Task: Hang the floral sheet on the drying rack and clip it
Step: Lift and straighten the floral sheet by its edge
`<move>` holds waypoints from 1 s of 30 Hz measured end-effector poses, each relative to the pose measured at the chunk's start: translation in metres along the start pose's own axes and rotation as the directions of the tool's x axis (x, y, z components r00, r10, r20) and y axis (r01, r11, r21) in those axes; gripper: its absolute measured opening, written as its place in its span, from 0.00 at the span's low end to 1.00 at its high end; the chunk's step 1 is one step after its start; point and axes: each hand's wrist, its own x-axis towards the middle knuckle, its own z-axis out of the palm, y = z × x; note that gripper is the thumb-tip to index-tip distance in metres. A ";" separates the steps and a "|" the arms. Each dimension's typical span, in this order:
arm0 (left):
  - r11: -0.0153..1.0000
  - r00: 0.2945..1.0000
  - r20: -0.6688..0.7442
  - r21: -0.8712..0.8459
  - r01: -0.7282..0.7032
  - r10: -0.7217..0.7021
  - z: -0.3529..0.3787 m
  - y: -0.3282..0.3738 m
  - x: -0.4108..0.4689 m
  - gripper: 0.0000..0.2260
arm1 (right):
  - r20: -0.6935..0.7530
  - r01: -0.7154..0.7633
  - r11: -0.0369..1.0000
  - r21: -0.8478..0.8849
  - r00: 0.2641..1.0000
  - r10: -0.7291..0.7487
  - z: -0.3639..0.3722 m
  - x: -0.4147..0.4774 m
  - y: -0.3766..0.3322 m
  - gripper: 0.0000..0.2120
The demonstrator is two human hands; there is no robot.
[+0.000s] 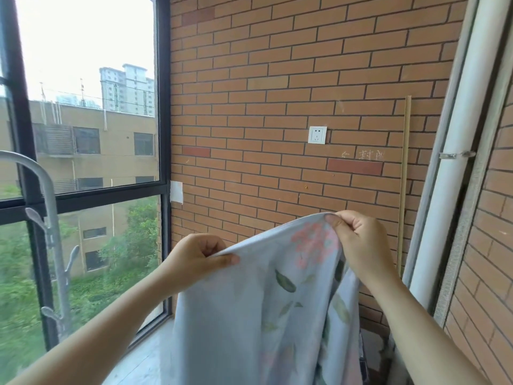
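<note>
soft cloth among brick, metal and plastic

we see the floral sheet (236, 315) as thin, matt woven cloth, pale blue with a faded print, draping in soft folds. the drying rack (51, 207) looks like grey metal tube with a dull satin sheen. the brick wall (277, 79) is matt and slightly rough, with dark recessed joints. we read the socket (317, 135) as smooth white plastic, faintly glossy, and the pipe (466, 120) as smooth and white too, held by a small metal clamp (448, 155). the thin stick (404, 162) looks like bare pale wood, the window frame (163, 107) like dark matt metal.
</note>
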 end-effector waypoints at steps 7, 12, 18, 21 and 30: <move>0.990 0.996 -0.068 0.139 -0.041 0.050 -0.023 -0.002 -0.002 0.22 | -0.137 -0.127 0.991 -0.047 0.983 0.120 -0.011 -0.005 0.030 0.20; 0.990 0.973 -0.224 0.140 -0.022 0.053 -0.031 0.002 0.010 0.16 | -0.055 -0.084 0.976 -0.199 0.996 0.075 -0.015 -0.001 0.035 0.16; 0.994 0.981 -0.174 0.081 -0.073 0.086 -0.016 0.013 0.013 0.18 | 0.009 -0.230 0.930 -0.287 0.970 0.243 -0.011 -0.010 0.042 0.06; 0.988 0.982 -0.134 0.089 -0.123 0.134 -0.006 0.025 0.017 0.14 | 0.189 -0.258 0.960 -0.109 0.943 0.275 0.007 -0.023 0.022 0.20; 0.975 0.984 -0.001 0.136 -0.176 0.178 0.016 0.043 0.015 0.08 | 0.321 -0.045 0.992 0.118 0.947 0.005 0.058 -0.046 0.007 0.21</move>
